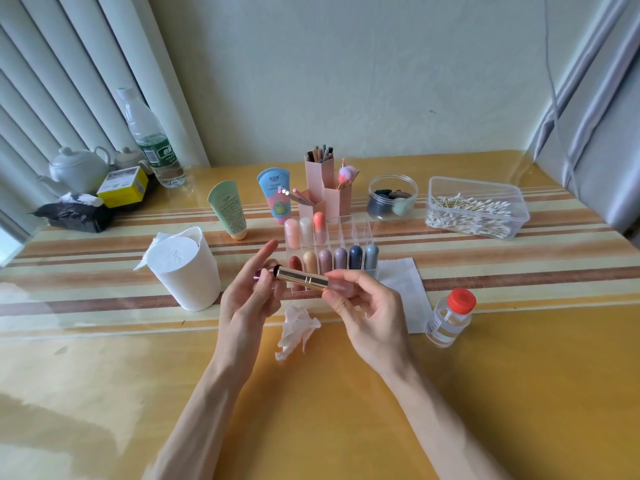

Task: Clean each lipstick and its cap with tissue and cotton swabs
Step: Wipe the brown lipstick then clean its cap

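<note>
Head view. Glossy yellow table top (450,393), brown-and-cream striped band across its 12 o'clock half. Pale green wall (346,81) behind, grey pleated curtains (69,81) at 10 o'clock. White tissue roll (187,271) at 9 o'clock of the hands, crumpled white tissue (298,327) just below them at 6. Clear acrylic rack (360,233) of pastel capped lipsticks right behind at 12, clear plastic box of cotton swabs (446,188) at 2, small clear bottle with red cap (450,317) at 3.

Gold metal lipstick tube (301,278) held roughly level above the table, centre frame. Pink tip at the 9 o'clock end, translucent pink base at the 3 o'clock end. Left hand (249,299) pinches the tip end, thumb across the front, index finger straight up. Right hand (367,317) grips the base, fingers curled round it.
</note>
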A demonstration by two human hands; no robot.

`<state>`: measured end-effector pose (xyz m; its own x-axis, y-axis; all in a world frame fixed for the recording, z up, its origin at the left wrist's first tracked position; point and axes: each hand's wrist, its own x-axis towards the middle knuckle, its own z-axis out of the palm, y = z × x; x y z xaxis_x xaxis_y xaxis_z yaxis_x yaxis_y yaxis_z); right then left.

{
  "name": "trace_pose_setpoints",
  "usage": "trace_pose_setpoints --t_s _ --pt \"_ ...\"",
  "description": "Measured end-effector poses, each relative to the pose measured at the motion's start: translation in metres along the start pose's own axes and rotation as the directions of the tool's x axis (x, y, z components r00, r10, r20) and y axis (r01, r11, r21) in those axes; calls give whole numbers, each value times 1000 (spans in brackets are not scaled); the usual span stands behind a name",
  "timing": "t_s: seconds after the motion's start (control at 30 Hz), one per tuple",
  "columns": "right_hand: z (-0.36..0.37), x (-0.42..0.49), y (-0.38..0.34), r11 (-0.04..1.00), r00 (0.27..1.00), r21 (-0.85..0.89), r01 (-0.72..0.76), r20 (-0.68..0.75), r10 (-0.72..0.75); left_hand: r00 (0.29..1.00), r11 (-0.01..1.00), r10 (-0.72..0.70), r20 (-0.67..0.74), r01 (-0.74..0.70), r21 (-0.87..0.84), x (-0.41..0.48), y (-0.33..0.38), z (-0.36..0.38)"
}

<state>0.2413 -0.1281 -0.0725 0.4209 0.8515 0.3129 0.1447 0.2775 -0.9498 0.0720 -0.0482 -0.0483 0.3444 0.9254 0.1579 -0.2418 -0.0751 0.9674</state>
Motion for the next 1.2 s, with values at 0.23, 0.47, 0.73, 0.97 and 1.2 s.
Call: trace_pose_setpoints --t_s 0.23,0.47,0.73,0.97,1.2 --pt "0 -2 3 978 993 -180 108 -28 -115 993 994 97 -67 -93 60 -3 5 5" --pt "1 -3 0 982 994 -159 104 -2 -106 990 989 119 -76 -112 94 -4 -1 4" --pt "4 -5 7 974 994 -197 109 -8 -113 983 978 168 -71 -158 134 -4 -14 3" --pt "1 -2 11 986 995 -141 87 -44 -94 986 974 161 -46 -151 168 -2 -6 14" --pt "-8 4 6 981 998 -185 57 -11 -60 956 899 248 155 -287 331 33 26 33"
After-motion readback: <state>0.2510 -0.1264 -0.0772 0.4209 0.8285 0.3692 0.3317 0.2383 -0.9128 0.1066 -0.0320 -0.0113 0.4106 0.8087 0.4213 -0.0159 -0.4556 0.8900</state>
